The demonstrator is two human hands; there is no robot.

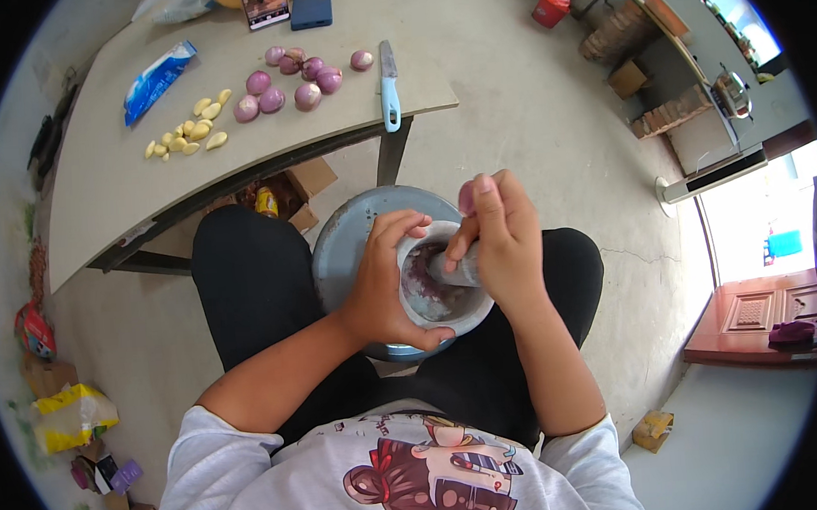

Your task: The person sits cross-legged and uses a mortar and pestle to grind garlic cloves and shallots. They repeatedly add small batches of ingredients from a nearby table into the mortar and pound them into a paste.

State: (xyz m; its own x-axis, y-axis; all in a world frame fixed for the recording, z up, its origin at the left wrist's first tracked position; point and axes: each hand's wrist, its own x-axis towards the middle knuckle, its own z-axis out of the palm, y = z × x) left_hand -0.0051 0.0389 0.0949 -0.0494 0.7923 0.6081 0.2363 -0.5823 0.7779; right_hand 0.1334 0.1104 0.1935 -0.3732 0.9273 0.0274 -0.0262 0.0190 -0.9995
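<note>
A grey stone mortar [484,313] sits on a round grey-blue lid-like surface [345,258] between my knees. My left hand [382,284] wraps around its left side, thumb along the near rim and fingertips at the far rim. Within the bowl lies crushed purple and whitish pulp [420,272]. My right hand [508,239] grips a grey stone pestle [454,268], which leans against the right of the bowl. Between the thumb and fingers of that same hand shows a pink-purple piece [467,198], apparently shallot.
On the table [135,200] are peeled garlic cloves [197,131], several shallots [272,99], a blue-handled knife [391,103] near the edge, a blue packet [158,81], a propped phone [264,5] and a dark blue box [311,9]. Under it stands an open carton [311,180].
</note>
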